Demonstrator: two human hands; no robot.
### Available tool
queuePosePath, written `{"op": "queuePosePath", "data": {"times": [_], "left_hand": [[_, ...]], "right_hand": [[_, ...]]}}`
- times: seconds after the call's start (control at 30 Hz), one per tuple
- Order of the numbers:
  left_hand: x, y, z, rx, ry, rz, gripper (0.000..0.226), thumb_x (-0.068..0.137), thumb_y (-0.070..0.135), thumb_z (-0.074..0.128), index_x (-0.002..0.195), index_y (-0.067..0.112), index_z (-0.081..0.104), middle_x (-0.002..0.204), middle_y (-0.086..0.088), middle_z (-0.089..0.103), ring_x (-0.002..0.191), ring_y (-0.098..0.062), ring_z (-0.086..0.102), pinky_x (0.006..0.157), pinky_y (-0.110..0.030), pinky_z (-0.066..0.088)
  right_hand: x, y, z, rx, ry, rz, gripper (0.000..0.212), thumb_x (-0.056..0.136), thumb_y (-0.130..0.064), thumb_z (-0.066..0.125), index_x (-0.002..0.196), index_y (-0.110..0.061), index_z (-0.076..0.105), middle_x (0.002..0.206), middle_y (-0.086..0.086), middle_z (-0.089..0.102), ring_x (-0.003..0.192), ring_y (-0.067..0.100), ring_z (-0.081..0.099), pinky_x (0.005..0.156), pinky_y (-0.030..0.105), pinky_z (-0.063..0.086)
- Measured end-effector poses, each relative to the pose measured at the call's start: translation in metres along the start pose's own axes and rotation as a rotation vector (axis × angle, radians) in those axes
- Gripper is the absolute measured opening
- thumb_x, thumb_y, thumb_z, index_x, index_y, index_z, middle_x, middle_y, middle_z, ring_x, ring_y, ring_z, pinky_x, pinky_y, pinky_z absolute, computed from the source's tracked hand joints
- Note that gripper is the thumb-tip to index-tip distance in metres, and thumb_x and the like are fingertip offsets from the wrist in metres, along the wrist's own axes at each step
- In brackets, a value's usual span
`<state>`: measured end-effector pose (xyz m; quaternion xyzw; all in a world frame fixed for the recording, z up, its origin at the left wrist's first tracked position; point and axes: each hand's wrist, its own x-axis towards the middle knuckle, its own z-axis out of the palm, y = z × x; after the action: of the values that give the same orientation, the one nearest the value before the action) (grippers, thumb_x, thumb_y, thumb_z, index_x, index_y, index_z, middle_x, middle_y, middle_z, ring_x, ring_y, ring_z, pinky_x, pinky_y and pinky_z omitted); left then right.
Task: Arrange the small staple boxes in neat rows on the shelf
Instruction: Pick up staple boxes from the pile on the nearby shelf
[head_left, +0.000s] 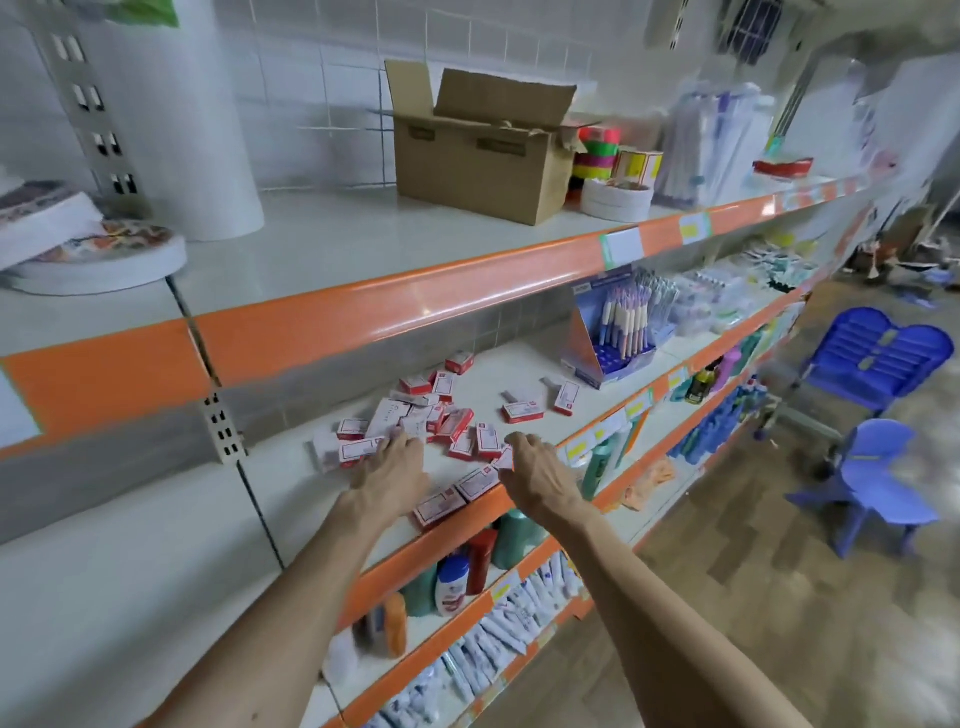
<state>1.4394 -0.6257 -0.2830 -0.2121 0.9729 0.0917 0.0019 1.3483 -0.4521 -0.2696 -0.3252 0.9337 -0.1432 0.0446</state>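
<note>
Several small red-and-white staple boxes (445, 422) lie scattered in a loose heap on the white middle shelf (524, 374). Two more boxes (523, 410) lie apart to the right, and two boxes (439, 507) sit by the shelf's orange front edge. My left hand (390, 467) reaches into the heap's left side, fingertips touching a box (358, 449). My right hand (535, 467) is over the heap's right side, fingers pinching a box (503, 460) whose corner shows beside them.
A blue pen display stand (613, 332) stands right of the boxes. On the shelf above sits an open cardboard box (483, 150) and tape rolls (597, 150). Bottles and tubes (457, 577) fill lower shelves. Blue plastic chairs (872, 364) stand on the floor at right.
</note>
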Motion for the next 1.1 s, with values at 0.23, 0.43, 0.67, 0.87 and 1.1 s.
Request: {"op": "queuePosePath", "data": {"times": [0.23,0.43,0.67,0.87,1.1], "left_hand": [[0.011,-0.049,-0.012,0.061,0.023,-0.218,0.037,0.090,0.012,0.052,0.127,0.012,0.049,0.129,-0.008,0.049,0.122,-0.027,0.047,0.098,-0.045,0.043],[0.010,-0.073,-0.016,0.046,0.024,-0.381,0.035,0.091,0.015,0.060,0.124,0.011,0.049,0.122,-0.006,0.052,0.113,-0.023,0.051,0.088,-0.039,0.046],[0.013,-0.089,-0.013,0.040,0.017,-0.585,0.039,0.090,0.000,0.055,0.127,0.007,0.047,0.127,-0.008,0.049,0.119,-0.028,0.050,0.093,-0.041,0.047],[0.020,-0.092,0.001,-0.058,-0.035,-0.663,0.045,0.090,0.006,0.058,0.132,0.010,0.042,0.131,-0.007,0.046,0.116,-0.027,0.053,0.092,-0.041,0.048],[0.053,-0.100,0.013,-0.206,-0.106,-0.642,0.097,0.070,0.037,0.084,0.148,0.022,0.028,0.138,-0.007,0.041,0.125,-0.026,0.047,0.103,-0.041,0.044]], "right_hand": [[0.058,-0.026,0.017,0.046,-0.039,-0.160,0.048,0.098,-0.028,0.054,0.138,-0.007,0.037,0.129,0.015,0.050,0.112,0.031,0.050,0.095,0.042,0.047],[0.102,-0.042,0.026,0.011,-0.086,-0.296,0.046,0.096,-0.019,0.056,0.138,-0.010,0.041,0.136,0.015,0.048,0.120,0.032,0.048,0.099,0.043,0.045],[0.136,-0.058,0.043,-0.008,-0.135,-0.419,0.064,0.093,-0.017,0.060,0.148,-0.021,0.029,0.140,0.011,0.046,0.123,0.032,0.048,0.095,0.046,0.049],[0.156,-0.056,0.052,-0.006,-0.178,-0.512,0.059,0.093,-0.014,0.061,0.146,-0.017,0.034,0.140,0.010,0.048,0.123,0.031,0.050,0.097,0.044,0.050],[0.171,-0.057,0.050,0.044,-0.253,-0.618,0.023,0.096,-0.015,0.053,0.114,-0.025,0.063,0.130,0.004,0.060,0.106,0.028,0.060,0.081,0.044,0.057]]}}
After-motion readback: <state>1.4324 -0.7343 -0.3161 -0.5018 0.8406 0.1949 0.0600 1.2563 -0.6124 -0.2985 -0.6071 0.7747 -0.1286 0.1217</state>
